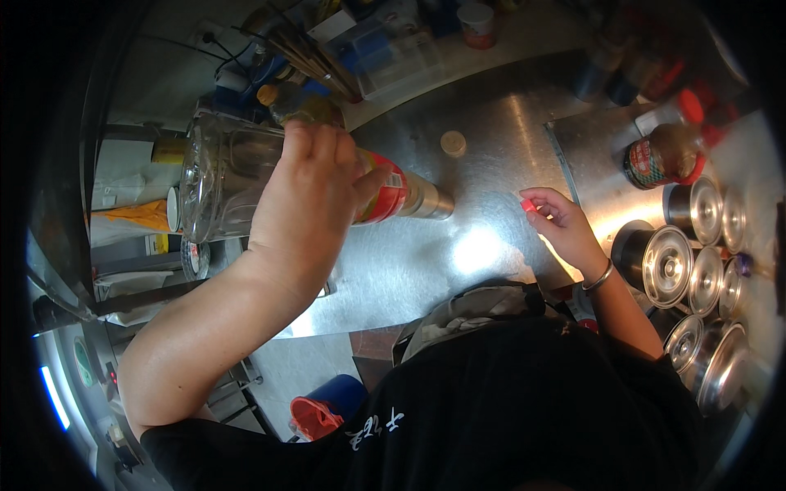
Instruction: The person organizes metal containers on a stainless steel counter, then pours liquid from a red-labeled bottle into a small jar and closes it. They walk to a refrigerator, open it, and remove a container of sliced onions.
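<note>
My left hand [313, 184] grips a large clear plastic bottle [230, 178] with a red and yellow label around its lower part. The bottle is tipped, its base raised towards the left and its other end pointing down to the right. Just beyond the label, a small metal cylindrical container [433, 199] is at that end; where bottle and container meet is unclear. Between the thumb and fingers of my right hand [562, 221] is a small red cap [528, 205], held above the stainless steel counter [393, 270]. A small round pale disc [453, 143] lies on the steel.
Several lidded steel pots [668, 267] line the right side, near a dark jar with a red lid [654, 156]. At the back stand a clear plastic bin [399, 64], a yellow-capped bottle [288, 101] and a tub [476, 27]. A blue bucket [341, 393] with a red liner sits on the floor.
</note>
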Available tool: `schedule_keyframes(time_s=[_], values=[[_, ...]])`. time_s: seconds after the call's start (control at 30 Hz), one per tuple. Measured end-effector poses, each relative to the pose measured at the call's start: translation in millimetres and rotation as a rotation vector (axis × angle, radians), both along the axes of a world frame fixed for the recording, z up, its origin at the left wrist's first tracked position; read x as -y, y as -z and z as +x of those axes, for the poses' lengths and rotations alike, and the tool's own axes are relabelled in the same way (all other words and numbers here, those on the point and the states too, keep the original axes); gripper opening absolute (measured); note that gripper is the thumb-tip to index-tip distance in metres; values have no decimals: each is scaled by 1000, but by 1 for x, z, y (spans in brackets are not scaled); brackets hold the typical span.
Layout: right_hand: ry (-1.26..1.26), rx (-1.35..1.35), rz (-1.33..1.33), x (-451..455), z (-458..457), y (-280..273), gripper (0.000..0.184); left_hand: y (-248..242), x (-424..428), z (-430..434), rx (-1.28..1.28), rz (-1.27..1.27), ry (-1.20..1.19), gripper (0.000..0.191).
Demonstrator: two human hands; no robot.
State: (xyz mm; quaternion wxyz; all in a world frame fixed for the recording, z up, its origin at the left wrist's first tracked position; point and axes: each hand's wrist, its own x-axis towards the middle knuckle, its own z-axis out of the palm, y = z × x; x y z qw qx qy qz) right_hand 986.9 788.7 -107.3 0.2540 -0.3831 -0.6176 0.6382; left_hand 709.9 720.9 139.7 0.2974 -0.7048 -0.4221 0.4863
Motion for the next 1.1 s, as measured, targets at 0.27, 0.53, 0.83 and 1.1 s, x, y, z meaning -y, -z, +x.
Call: schedule_keyframes(time_s=[0.27, 0.53, 0.83, 1.1], values=[[2, 7, 8, 1, -1, -1, 33, -2, 3, -3, 53, 36, 25, 55], [11, 10, -4, 1, 4, -5, 33, -1, 8, -13, 152, 85, 14, 58], [27, 5, -38, 3, 7, -2, 32, -2, 18, -25, 206, 92, -64, 65], [13, -15, 16, 6, 3, -5, 32, -1, 35, -37, 296, 86, -196, 76]])
